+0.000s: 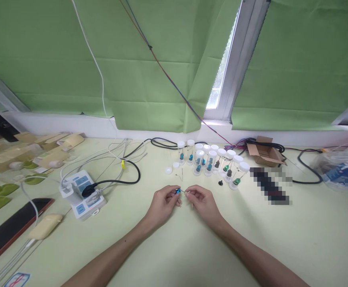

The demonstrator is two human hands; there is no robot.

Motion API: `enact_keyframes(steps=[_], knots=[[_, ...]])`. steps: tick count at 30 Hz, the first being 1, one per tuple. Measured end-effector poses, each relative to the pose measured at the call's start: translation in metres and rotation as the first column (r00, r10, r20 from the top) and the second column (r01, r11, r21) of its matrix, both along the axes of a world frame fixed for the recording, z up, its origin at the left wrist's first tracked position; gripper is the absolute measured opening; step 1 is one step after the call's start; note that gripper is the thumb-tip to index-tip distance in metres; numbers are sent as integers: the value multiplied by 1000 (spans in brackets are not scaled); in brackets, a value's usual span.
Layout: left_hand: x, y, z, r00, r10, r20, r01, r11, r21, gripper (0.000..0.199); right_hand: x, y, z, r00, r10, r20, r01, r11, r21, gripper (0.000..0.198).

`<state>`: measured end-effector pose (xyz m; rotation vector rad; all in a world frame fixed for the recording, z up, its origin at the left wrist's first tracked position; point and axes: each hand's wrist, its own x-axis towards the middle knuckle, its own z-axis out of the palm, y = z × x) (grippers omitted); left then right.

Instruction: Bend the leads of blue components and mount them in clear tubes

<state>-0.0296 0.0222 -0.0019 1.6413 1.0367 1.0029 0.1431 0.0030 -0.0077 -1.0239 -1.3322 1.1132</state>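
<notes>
My left hand [164, 201] is closed in a pinch on a small shiny blue metal part [178, 191]. Opposite it, my right hand [202, 201] pinches a thin metal rod [183, 191] that reaches toward the blue part; whether the two touch is too small to tell. Just beyond my hands lie a thin bent metal pin [181, 174] and two loose white caps [168, 170]. A cluster of clear tubes with white caps [209, 165] stands behind my right hand, with blue, green and dark parts inside. A small black knob-like piece [220, 183] lies in front of them.
At the left are a white power strip [84, 199] with plugs, a dark phone-like slab [15, 227], a cream charger-like block [46, 226] and several packages. A cardboard box [265, 151], black cables [311, 181] and a plastic bag [344, 171] are at the right. Green curtains hang behind.
</notes>
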Motion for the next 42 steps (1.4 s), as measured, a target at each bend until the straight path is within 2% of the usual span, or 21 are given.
enact_keyframes(steps=[4,12,28,37,42], knots=[[1,2,-5,996,-17,83,26,994,-110,28,-1,2,2,993,54,-108,-63,994,-85,23],[5,0,1,981,-35,191,75,976,-206,30,-3,1,4,973,49,-226,-72,993,-92,22],[10,-6,7,966,-52,254,122,955,-269,30,-3,-5,5,992,-41,-117,38,999,-27,23],[13,-10,4,950,-43,310,146,937,-317,34,-2,-4,4,985,-109,-133,109,994,-11,26],[14,-10,3,944,-30,328,133,946,-297,31,-3,-5,7,985,-93,-143,94,996,-4,33]])
